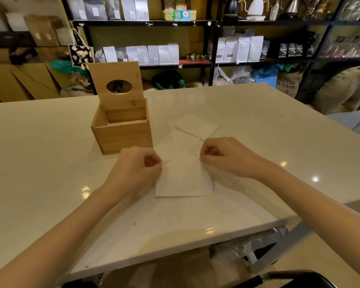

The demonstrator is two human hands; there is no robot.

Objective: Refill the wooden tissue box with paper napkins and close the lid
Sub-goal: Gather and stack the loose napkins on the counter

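The wooden tissue box [123, 136] stands on the white table [50, 163], left of centre. Its lid [116, 84], with an oval hole, stands raised upright at the back. The inside is mostly hidden behind the front wall. A white paper napkin [183, 179] lies flat in front of me. My left hand [137, 169] pinches its upper left corner and my right hand [222, 156] pinches its upper right corner. Two more napkins lie behind it: one [177, 144] just right of the box, another [195, 125] farther back.
Black shelves [146, 23] with white and dark bags stand behind the table. Cardboard boxes [19, 82] are at the back left, sacks [341, 88] at the back right. The table's near edge runs diagonally lower right, above a black chair [289, 279].
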